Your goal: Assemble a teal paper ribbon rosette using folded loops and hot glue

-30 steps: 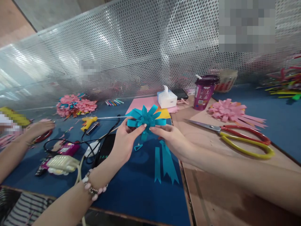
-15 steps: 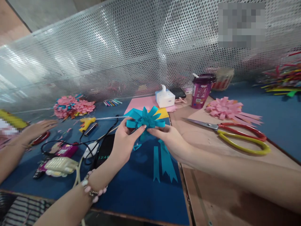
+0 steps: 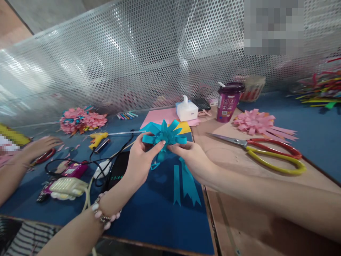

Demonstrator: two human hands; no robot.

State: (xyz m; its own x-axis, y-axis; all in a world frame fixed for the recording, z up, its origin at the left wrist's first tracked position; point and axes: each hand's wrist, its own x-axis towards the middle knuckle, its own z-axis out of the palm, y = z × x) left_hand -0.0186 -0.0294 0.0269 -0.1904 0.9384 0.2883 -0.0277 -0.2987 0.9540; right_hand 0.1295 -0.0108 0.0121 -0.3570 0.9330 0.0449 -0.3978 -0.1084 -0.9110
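Note:
A blue paper flower (image 3: 164, 134) with looped petals is held just above the table by both hands. My left hand (image 3: 142, 156) pinches its left side, with the thumb over the front near the centre. On the right, my right hand (image 3: 190, 156) grips the lower edge between thumb and fingers. Fingers behind the petals are partly hidden. Below, blue paper strips (image 3: 190, 186) with notched ends lie on the table, partly covered by my right hand. Large scissors (image 3: 243, 143) with red and yellow handles rest to the right.
A yellow glue gun (image 3: 98, 139), dark cables, a power strip (image 3: 68, 186) and a phone (image 3: 117, 170) lie left. Behind are a tissue pack (image 3: 186, 109), a purple cup (image 3: 229, 103) and a pink paper flower (image 3: 254, 122). Another person's hand (image 3: 42, 145) is at far left.
Both hands keep the same hold on the blue paper flower, with almost no movement. The other person's hand at far left has shifted slightly left.

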